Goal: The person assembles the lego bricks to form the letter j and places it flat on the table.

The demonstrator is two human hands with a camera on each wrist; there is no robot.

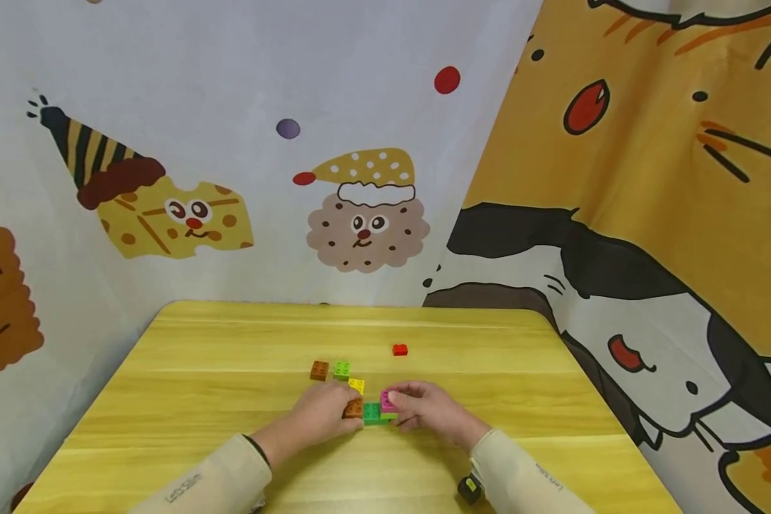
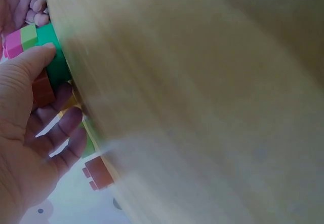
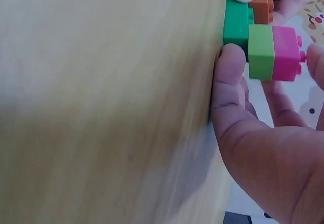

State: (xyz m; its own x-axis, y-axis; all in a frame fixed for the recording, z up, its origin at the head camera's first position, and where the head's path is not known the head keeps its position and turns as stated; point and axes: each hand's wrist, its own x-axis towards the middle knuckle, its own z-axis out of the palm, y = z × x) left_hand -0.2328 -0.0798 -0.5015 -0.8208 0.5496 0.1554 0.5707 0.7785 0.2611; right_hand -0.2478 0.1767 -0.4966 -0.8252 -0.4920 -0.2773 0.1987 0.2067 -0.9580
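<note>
A green toy building brick lies on the table between both hands. On its left end sits an orange-brown brick; on its right end, a lime brick carries a pink one. My left hand grips the left end, its thumb pressed against the green brick's near side and its fingers behind. The right hand holds the right end, with one fingertip low at the green brick and other fingers around the pink and lime stack. Just behind the left fingers is a yellow brick.
A loose brown brick and a lime-green brick lie beyond the left hand. Farther back is a small red brick. The wooden table meets a printed curtain at its far edge.
</note>
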